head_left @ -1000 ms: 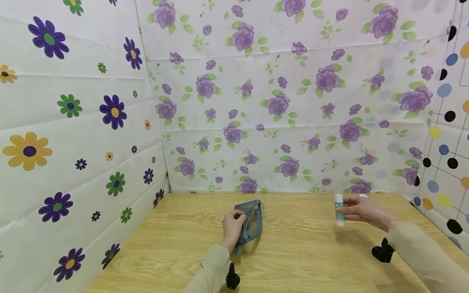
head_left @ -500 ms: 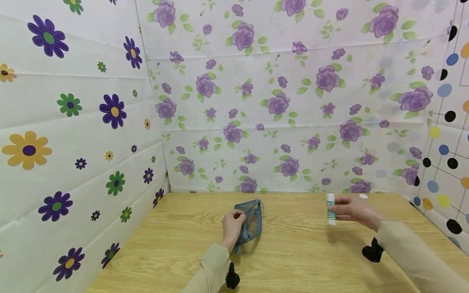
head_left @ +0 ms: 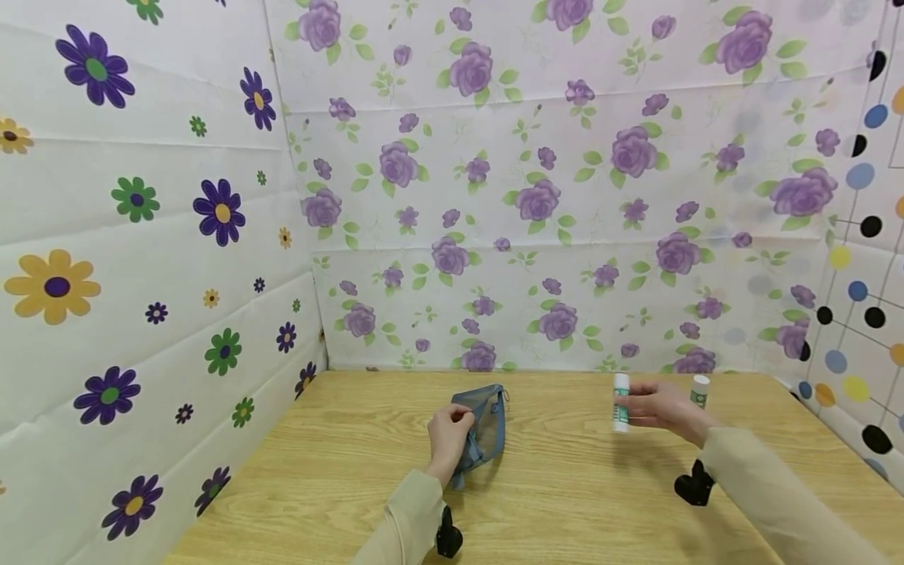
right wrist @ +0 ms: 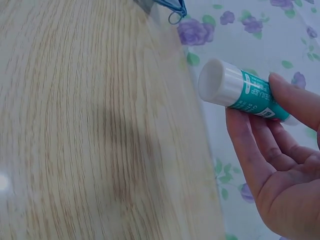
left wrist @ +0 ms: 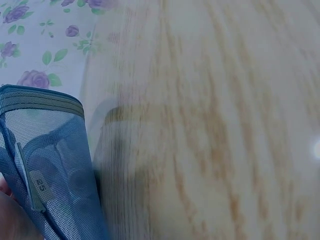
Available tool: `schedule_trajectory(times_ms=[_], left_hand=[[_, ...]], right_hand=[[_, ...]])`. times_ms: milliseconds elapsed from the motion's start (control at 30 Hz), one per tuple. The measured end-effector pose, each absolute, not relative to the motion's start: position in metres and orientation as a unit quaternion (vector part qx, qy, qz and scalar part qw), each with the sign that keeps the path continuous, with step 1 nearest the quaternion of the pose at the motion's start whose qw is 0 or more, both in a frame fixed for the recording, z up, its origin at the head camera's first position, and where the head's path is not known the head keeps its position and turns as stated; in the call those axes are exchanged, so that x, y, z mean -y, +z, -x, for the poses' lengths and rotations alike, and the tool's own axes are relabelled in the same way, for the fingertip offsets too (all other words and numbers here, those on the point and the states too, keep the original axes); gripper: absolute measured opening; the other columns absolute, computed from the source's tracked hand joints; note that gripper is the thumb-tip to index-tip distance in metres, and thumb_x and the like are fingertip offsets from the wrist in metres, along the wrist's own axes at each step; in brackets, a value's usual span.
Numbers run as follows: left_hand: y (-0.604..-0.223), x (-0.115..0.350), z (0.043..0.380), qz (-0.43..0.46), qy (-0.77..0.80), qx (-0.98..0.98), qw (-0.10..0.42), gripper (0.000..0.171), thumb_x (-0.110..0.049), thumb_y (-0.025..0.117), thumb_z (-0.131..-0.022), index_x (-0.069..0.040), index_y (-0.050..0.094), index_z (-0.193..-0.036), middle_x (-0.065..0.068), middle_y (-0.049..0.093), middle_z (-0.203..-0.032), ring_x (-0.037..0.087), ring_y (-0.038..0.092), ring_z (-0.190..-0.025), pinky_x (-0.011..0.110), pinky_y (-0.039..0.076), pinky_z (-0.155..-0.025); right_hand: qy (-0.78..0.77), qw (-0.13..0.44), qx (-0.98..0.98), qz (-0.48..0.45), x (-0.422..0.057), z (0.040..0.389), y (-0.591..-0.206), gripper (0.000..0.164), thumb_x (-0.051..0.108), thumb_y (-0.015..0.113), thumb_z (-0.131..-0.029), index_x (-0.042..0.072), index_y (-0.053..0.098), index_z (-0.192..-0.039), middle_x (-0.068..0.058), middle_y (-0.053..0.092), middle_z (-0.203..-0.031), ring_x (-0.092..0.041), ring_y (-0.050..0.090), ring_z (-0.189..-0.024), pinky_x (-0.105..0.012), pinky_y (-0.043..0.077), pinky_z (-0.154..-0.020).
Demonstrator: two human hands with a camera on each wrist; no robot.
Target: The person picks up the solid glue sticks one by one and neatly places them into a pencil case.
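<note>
My left hand (head_left: 449,439) pinches the edge of a blue mesh zipper pouch (head_left: 492,428), which stands on the table at the middle. In the left wrist view the pouch (left wrist: 75,160) shows its zipper band along the top and a small tag reading 25; only a bit of the hand shows at the lower left corner. My right hand (head_left: 667,410) holds a white and green glue stick (head_left: 621,404) upright above the table, to the right of the pouch. The right wrist view shows the glue stick (right wrist: 252,95) gripped between thumb and fingers.
A second glue stick (head_left: 700,390) stands on the wooden table (head_left: 565,486) behind my right hand, partly hidden by it. Flower-printed cloth (head_left: 452,196) hangs along the table's back edge, and more patterned cloth hangs at the left and right sides.
My right hand has moved left with the glue stick, towards the pouch. More of the second glue stick now shows behind it. The left hand and pouch stay in place.
</note>
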State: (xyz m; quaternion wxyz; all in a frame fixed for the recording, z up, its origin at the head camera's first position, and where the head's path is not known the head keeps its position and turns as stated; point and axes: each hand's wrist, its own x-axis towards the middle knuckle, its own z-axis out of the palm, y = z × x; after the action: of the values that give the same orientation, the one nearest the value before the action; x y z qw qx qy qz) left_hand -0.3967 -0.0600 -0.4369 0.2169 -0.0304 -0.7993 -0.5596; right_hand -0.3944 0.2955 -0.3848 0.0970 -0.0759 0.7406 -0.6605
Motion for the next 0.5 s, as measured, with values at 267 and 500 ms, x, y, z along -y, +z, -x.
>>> schedule_trajectory(times_ms=[267,500], left_hand=[[-0.438,0.06,0.398,0.033,-0.559,0.798,0.223,0.008,-0.004,0.062,-0.077,-0.003,0.069,-0.082,0.0,0.059,-0.071,0.015,0.053,-0.063,0.031,0.045,-0.058],[-0.44,0.059,0.4,0.032,-0.556,0.8,0.223,0.007,-0.004,0.062,-0.078,-0.004,0.069,-0.081,-0.001,0.059,-0.07,0.014,0.053,-0.063,0.03,0.045,-0.058]], right_hand=[[-0.666,0.098,-0.737,0.058,-0.282,0.397,-0.387,0.066,0.015,0.063,-0.086,-0.019,0.026,-0.129,-0.017,0.057,-0.102,-0.03,0.059,-0.091,-0.047,0.039,-0.086],[-0.673,0.1,-0.73,0.063,-0.276,0.397,-0.386,0.061,0.013,0.061,-0.087,-0.019,0.029,-0.128,-0.016,0.058,-0.099,-0.031,0.059,-0.092,-0.044,0.042,-0.083]])
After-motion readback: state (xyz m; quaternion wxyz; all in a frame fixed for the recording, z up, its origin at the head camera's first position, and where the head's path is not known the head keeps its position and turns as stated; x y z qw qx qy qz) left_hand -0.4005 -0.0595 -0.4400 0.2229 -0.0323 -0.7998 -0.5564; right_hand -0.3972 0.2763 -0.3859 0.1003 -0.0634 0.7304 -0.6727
